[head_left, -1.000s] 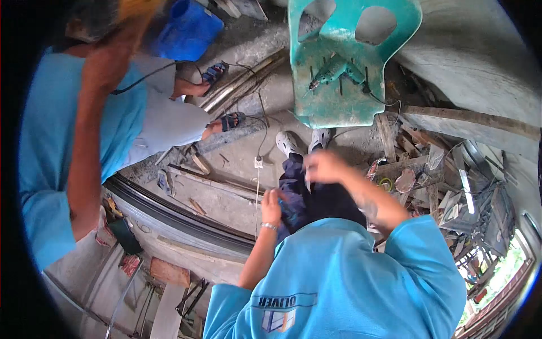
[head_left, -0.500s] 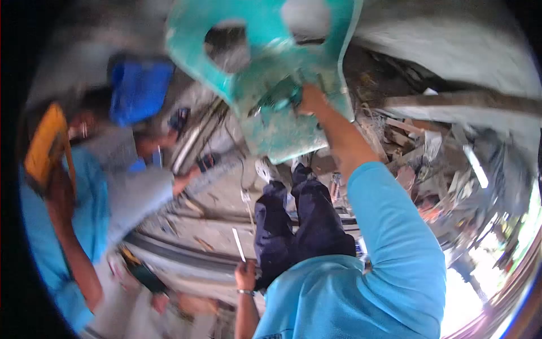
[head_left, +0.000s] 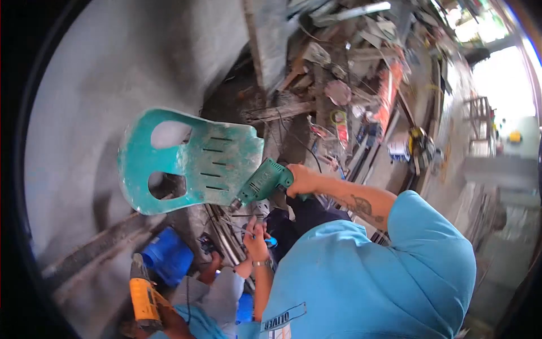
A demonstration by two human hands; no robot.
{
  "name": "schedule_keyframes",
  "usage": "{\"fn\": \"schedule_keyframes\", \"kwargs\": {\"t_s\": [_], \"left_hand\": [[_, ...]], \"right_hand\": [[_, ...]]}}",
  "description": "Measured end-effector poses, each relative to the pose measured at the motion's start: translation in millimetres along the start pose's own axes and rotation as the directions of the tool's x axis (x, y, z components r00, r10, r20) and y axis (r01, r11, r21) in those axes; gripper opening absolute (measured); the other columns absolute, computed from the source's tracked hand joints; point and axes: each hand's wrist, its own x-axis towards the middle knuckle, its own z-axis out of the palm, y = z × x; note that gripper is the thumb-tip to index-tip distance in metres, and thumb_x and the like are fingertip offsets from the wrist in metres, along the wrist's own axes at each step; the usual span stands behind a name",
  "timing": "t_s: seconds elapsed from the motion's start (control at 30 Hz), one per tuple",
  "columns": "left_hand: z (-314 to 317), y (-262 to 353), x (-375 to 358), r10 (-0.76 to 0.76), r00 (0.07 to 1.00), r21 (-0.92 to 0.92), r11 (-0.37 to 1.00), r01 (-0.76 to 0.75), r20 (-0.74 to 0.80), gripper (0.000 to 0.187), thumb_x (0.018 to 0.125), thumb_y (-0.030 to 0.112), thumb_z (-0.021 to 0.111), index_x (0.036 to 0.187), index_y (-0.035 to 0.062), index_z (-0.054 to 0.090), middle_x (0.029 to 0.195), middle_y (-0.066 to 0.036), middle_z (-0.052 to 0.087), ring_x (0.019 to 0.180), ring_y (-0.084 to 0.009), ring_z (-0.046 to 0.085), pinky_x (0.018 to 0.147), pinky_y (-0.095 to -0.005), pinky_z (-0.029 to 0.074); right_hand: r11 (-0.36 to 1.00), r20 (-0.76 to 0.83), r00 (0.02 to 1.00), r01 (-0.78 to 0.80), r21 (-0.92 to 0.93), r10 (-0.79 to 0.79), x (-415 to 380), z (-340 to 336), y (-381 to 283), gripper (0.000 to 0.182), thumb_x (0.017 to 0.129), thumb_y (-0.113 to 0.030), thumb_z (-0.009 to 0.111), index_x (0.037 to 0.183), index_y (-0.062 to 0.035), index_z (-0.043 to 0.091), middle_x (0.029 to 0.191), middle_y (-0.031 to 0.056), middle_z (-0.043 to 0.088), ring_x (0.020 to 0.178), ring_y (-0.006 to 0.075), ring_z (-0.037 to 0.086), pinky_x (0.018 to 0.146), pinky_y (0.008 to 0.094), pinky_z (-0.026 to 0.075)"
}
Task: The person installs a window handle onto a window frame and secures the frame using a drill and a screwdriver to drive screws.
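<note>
My right hand [head_left: 302, 181] is closed around the handle of a green power drill [head_left: 261, 182]. The drill is held over the near edge of a scuffed green plastic chair [head_left: 223, 152], its chuck pointing down and left. Below it, my left hand [head_left: 257, 240] is closed on a screwdriver [head_left: 271, 242] with a blue handle and a thin shaft that extends to the upper left. The chair has two large cut-outs in its back and several slots in its seat.
At lower left, a co-worker's hand [head_left: 169, 316] holds a yellow power tool [head_left: 145, 296] near a blue plastic container [head_left: 169, 257]. Scrap wood [head_left: 288, 110], cords and debris cover the ground beyond my right arm. A concrete wall [head_left: 141, 62] rises behind the chair.
My right hand has lifted the drill off the chair seat and brought it closer to me. My left hand has come up toward the drill. The view has turned to the right.
</note>
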Motion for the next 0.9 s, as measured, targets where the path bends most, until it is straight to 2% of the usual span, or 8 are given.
{"fn": "schedule_keyframes", "kwargs": {"t_s": [0.2,0.4,0.5,0.57,0.6,0.67,0.8,0.9], "left_hand": [[58,69,-23,0.196,0.938,-0.439,0.897,-0.052,0.288,0.061,0.088,0.045,0.061,0.128,0.0028,0.043,0.109,-0.012,0.061,0.059,-0.0124,0.055,0.061,-0.0274,0.051],[85,90,-26,0.122,0.945,-0.396,0.918,0.009,0.303,0.033,0.090,0.039,0.058,0.103,0.0090,0.056,0.093,-0.002,0.062,0.064,-0.0123,0.055,0.052,-0.0257,0.043],[123,106,-50,0.061,0.984,-0.394,0.919,0.009,0.165,0.030,0.089,0.038,0.057,0.100,0.0103,0.058,0.086,-0.001,0.063,0.059,-0.0117,0.053,0.050,-0.0241,0.041],[156,127,-71,0.084,0.979,-0.405,0.914,-0.001,0.187,0.034,0.089,0.043,0.055,0.100,0.0105,0.059,0.086,-0.001,0.064,0.057,-0.0113,0.052,0.051,-0.0234,0.041],[167,131,-81,0.137,0.941,-0.428,0.904,0.009,0.309,0.036,0.089,0.045,0.053,0.099,0.0107,0.059,0.086,-0.001,0.065,0.057,-0.0113,0.052,0.051,-0.0230,0.041],[198,146,-98,0.246,0.897,-0.487,0.872,-0.041,0.366,0.040,0.089,0.048,0.051,0.099,0.0105,0.060,0.088,-0.001,0.066,0.057,-0.0111,0.053,0.049,-0.0235,0.041],[252,190,-132,0.419,0.794,-0.603,0.794,-0.084,0.441,0.042,0.090,0.051,0.050,0.088,0.0113,0.062,0.072,0.001,0.064,0.045,-0.0089,0.045,0.040,-0.0214,0.035],[287,240,-167,0.445,0.824,-0.662,0.740,-0.118,0.350,0.042,0.092,0.052,0.047,0.079,0.0136,0.060,0.063,0.003,0.060,0.042,-0.0079,0.042,0.039,-0.0218,0.037]], "right_hand": [[0.759,-0.079,0.996,0.080,0.646,-0.038,-123,31,1,0.048,0.055,-0.009,0.072,0.097,0.0057,0.056,0.078,0.0153,0.062,0.072,0.0231,0.059,0.065,0.0351,0.049],[0.846,-0.281,0.952,0.245,0.474,-0.119,-160,31,42,0.052,0.069,-0.012,0.071,0.114,0.0044,0.050,0.096,0.0122,0.061,0.090,0.0155,0.056,0.080,0.0303,0.046],[0.375,-0.190,0.963,0.251,0.892,-0.192,-163,28,90,0.065,0.080,-0.037,0.071,0.128,-0.0012,0.046,0.103,0.0165,0.060,0.098,0.0214,0.057,0.086,0.0334,0.045],[0.821,-0.635,0.773,0.366,0.438,-0.006,-144,45,146,0.067,0.080,-0.045,0.068,0.129,-0.0059,0.046,0.114,0.0157,0.058,0.105,0.0282,0.056,0.088,0.0395,0.045],[0.982,-0.799,0.600,0.122,0.146,0.045,-143,60,167,0.083,0.073,-0.055,0.070,0.135,-0.0078,0.041,0.124,0.0200,0.051,0.115,0.0362,0.049,0.093,0.0451,0.042],[0.841,-0.423,0.776,-0.243,0.484,0.468,-136,70,197,0.100,0.067,-0.053,0.074,0.144,-0.0115,0.024,0.140,0.0288,0.026,0.127,0.0448,0.031,0.105,0.0517,0.029],[0.547,0.095,0.872,-0.383,0.744,0.480,-118,63,231,0.064,0.063,-0.021,0.077,0.120,-0.0069,0.052,0.082,0.0125,0.055,0.073,0.0205,0.054,0.081,0.0442,0.042],[0.820,-0.059,0.925,-0.303,0.485,0.376,-73,92,263,0.042,0.058,-0.014,0.080,0.093,-0.0015,0.060,0.066,0.0085,0.058,0.058,0.0184,0.056,0.053,0.0387,0.047]]}}
